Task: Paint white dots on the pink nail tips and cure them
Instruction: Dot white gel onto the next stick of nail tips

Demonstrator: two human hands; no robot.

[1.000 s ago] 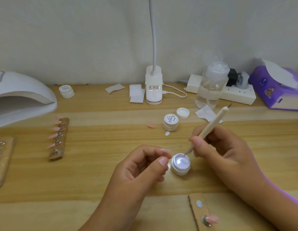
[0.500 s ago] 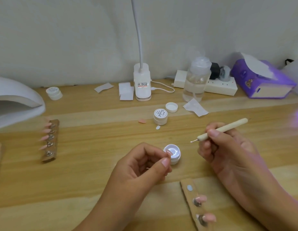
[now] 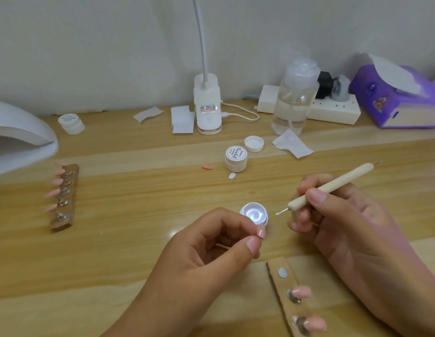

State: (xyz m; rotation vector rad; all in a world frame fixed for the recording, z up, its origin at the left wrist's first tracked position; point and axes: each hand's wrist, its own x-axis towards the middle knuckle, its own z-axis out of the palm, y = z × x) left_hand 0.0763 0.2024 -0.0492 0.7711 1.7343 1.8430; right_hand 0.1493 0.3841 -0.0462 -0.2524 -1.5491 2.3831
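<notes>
dotting tool (image 3: 345,179) slanted, tip lower-left

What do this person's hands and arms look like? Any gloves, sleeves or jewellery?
Both are bare. The left hand and the right hand wear no gloves, and no sleeve, watch or bracelet shows on either forearm as far as the frame reaches. The fingernails are short. No ring is clearly visible.
</notes>
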